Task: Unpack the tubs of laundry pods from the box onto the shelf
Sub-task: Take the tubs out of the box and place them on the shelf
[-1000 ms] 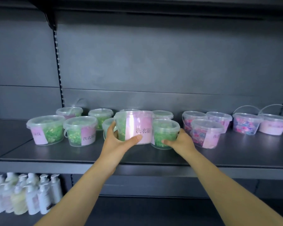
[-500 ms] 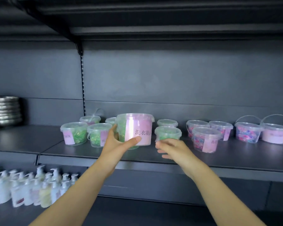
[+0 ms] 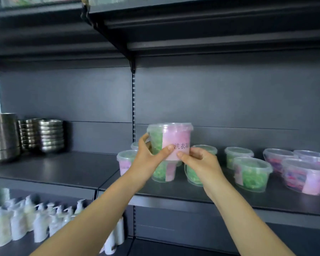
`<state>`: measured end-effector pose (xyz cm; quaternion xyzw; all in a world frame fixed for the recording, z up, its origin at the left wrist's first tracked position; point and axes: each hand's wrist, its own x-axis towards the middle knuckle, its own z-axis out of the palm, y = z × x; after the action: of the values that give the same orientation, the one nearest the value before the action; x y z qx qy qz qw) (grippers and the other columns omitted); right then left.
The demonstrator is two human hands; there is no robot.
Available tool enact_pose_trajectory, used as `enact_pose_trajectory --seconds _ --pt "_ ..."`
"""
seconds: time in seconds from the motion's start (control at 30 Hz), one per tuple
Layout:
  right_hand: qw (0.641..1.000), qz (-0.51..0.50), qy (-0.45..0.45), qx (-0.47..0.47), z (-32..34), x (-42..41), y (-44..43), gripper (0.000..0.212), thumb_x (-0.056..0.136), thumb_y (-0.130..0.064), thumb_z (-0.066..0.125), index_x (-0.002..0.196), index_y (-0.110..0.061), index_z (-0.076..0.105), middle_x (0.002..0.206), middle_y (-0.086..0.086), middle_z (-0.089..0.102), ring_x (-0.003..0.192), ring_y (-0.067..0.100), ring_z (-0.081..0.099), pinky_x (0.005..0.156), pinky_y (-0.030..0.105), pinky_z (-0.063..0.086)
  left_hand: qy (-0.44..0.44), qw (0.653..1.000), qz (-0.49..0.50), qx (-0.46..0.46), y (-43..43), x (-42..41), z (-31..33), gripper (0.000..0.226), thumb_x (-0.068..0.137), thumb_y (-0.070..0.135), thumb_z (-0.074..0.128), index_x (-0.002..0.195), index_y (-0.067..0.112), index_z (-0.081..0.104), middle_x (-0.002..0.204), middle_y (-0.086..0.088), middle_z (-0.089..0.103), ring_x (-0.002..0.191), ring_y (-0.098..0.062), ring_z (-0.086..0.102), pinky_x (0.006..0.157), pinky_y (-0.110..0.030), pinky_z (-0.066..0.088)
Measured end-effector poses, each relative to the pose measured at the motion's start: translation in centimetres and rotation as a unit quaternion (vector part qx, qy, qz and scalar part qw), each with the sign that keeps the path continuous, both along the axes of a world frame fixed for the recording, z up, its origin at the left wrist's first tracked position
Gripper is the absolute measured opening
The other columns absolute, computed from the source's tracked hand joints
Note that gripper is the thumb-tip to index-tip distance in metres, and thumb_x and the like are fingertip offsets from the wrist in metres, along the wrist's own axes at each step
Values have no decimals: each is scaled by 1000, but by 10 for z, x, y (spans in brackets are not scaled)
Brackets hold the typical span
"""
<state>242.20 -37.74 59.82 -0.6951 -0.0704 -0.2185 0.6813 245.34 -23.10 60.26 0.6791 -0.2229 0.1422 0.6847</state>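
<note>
I hold a clear tub of green pods with a pink label (image 3: 171, 138) above the dark shelf (image 3: 174, 191), over another green tub (image 3: 163, 171). My left hand (image 3: 149, 159) grips its left side, thumb across the label. My right hand (image 3: 199, 161) touches its lower right edge with thumb and fingers. Several more green tubs stand on the shelf, one at the left (image 3: 127, 160) and one to the right (image 3: 251, 172). The box is out of view.
Tubs of pink and blue pods (image 3: 303, 176) stand at the far right. Stacked steel bowls (image 3: 42, 134) sit on the left shelf section. White pump bottles (image 3: 26, 220) fill the shelf below. Another shelf (image 3: 211, 34) hangs overhead.
The held tub has risen above the standing tubs. My right hand left the shelf tub and came onto the held tub. The view swung left, bringing the steel bowls in.
</note>
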Motion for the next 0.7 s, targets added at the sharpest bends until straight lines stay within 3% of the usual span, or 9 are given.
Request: enact_pose_trajectory --seconds 0.07,0.1,0.17,0.23,0.33,0.43,0.53,0.63,0.7 --pt "1000 -22 -3 -16 4 26 24 21 78 -14 74 97 -13 65 96 -4 70 71 -7 65 59 6 48 -12 1000 -18 13 26 32 6 63 83 23 66 129 22 24 116 11 53 95 11 53 74 -7 48" --pt "999 -36 -6 -21 6 41 36 24 77 -16 75 99 -12 66 98 -2 71 78 -2 66 65 11 50 -19 999 -28 26 40 49 10 66 82 26 67 132 20 24 120 8 53 99 9 53 79 -10 47" --pt "997 -58 -6 -40 13 72 59 27 76 -20 76 100 -12 66 97 -3 71 85 4 66 73 18 51 -27 998 -38 49 67 87 20 82 74 37 71 137 18 22 129 4 50 109 0 54 94 -24 46" --pt "995 -75 -5 -67 23 104 77 26 77 -23 76 99 -17 63 91 -12 66 83 -1 61 70 14 47 -20 997 -42 65 88 127 28 89 67 45 74 135 19 24 132 0 49 117 -10 53 101 -34 45" --pt "990 -93 -1 -105 37 152 95 29 79 -22 74 105 -16 62 90 -12 61 77 -4 56 64 10 44 -22 995 -48 85 108 182 40 72 77 35 72 130 18 27 129 -2 52 112 -12 55 85 -21 48" --pt "986 -91 9 -138 43 200 105 24 81 -20 72 102 -15 62 90 -8 63 74 -6 56 61 5 44 -21 995 -55 84 118 231 44 70 81 30 68 134 15 25 124 1 52 95 1 55 68 -12 42" --pt "980 -84 22 -178 46 240 110 14 85 -22 69 95 -21 60 83 -15 61 74 -6 56 59 4 43 -14 995 -61 80 122 275 39 71 79 34 68 134 18 25 126 4 52 99 -1 55 71 -11 39" --pt "975 -87 33 -204 44 274 111 28 86 -25 67 110 -13 64 94 -8 65 86 5 60 67 10 43 -6 996 -67 66 121 305 30 65 84 32 64 133 20 23 118 12 47 94 7 50 78 -14 37" --pt "969 -89 42 -228 43 291 111 31 86 -27 67 112 -12 64 100 -4 66 91 9 61 72 13 45 -5 995 -71 63 119 321 25 69 85 32 62 138 18 19 118 11 45 99 2 50 88 -20 35"
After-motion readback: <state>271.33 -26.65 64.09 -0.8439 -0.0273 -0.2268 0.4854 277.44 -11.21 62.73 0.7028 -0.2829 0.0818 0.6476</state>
